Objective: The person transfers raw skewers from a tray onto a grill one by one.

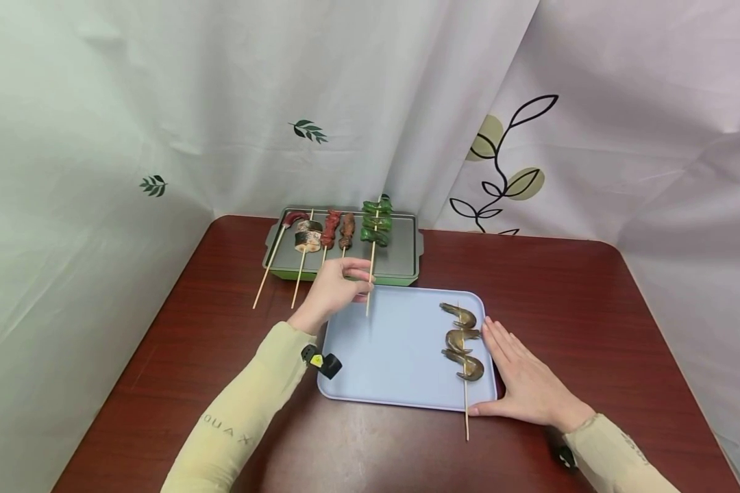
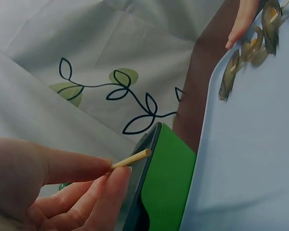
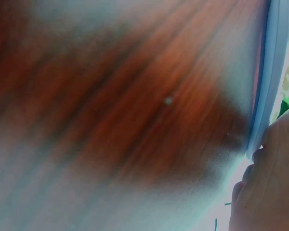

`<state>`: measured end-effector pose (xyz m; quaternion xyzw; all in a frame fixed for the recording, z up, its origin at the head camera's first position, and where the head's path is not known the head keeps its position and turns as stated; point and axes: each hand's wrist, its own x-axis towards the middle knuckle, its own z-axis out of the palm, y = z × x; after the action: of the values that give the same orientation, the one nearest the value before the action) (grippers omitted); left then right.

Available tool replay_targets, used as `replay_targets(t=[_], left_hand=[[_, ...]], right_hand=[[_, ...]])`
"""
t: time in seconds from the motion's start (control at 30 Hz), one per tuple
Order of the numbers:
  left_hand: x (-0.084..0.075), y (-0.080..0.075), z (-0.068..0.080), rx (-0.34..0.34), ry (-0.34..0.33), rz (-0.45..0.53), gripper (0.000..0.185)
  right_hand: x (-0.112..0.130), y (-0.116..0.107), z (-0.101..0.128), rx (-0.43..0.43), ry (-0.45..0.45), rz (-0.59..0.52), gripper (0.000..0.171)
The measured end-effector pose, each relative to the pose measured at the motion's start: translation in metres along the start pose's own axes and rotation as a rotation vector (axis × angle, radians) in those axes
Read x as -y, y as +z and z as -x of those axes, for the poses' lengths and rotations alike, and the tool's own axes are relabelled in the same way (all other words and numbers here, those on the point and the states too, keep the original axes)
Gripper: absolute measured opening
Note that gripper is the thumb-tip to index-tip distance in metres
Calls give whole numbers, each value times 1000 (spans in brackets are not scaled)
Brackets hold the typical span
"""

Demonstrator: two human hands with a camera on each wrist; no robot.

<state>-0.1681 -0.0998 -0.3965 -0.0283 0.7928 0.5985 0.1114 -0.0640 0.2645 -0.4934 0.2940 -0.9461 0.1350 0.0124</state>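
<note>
My left hand (image 1: 336, 286) pinches the stick of a green pepper skewer (image 1: 376, 224) between thumb and fingers. Its peppers appear over the right part of a grey and green grill pan (image 1: 405, 246). In the left wrist view the bare stick end (image 2: 135, 158) pokes out past the fingertips. A light blue tray (image 1: 388, 349) lies in front of the pan, carrying a shrimp skewer (image 1: 460, 340) along its right side. With fingers extended, my right hand (image 1: 527, 383) rests against the tray's right edge, thumb near its front corner.
Also on the pan are a dark red skewer (image 1: 294, 218), a white-and-dark roll skewer (image 1: 308, 236), a red meat skewer (image 1: 331, 229) and a brown meat skewer (image 1: 347, 231). Some sticks overhang its front. White curtains (image 1: 253, 103) hang behind the dark red table (image 1: 567, 294).
</note>
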Motion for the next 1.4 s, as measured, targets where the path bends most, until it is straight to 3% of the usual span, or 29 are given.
replay_targets(t=[0.2, 0.47, 1.1, 1.23, 1.4], left_hand=[[6, -2, -8, 2, -56, 6, 39], [6, -4, -9, -13, -104, -21, 37], [5, -5, -11, -46, -100, -168, 39], [4, -8, -7, -51, -72, -243, 40], [-7, -15, 5, -67, 40, -330, 49]], right_hand=[[0, 0, 0, 2, 1, 0, 138], [-1, 1, 0, 7, 5, 0, 138], [0, -1, -1, 15, 11, -3, 138], [1, -1, -1, 4, 6, -3, 137], [0, -1, -1, 12, 6, 4, 138]])
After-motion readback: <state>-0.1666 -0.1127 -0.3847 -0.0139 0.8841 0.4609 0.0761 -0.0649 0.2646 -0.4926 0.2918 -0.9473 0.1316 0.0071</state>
